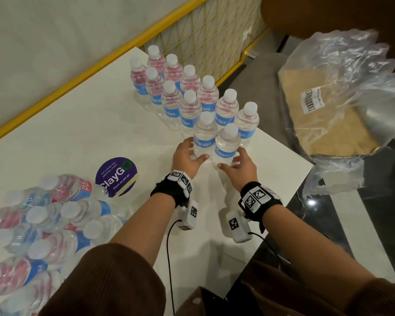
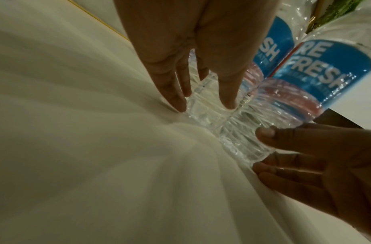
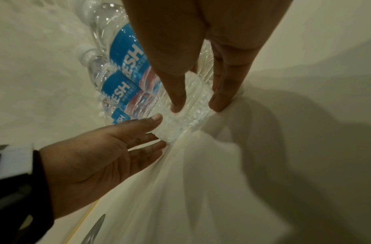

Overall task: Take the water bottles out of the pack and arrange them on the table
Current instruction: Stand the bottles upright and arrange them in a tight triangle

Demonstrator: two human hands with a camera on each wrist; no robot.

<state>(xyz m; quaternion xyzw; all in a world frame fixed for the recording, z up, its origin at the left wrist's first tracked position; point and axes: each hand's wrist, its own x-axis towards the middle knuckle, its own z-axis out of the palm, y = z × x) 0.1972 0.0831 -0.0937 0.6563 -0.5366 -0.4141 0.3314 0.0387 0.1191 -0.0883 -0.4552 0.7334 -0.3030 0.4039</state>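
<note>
At the near end of the standing rows on the surface (image 1: 82, 124), your left hand (image 1: 187, 158) and right hand (image 1: 237, 166), fingers relaxed, steady two upright bottles (image 1: 226, 142). Next, let go and fetch more from the pack (image 1: 39, 226).

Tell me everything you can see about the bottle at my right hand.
The bottle is small, clear ribbed plastic with a white cap and a blue label, full of water. It stands upright at the near end of the rows, close to the table's right edge. The right hand touches its base with straight fingers.
</note>
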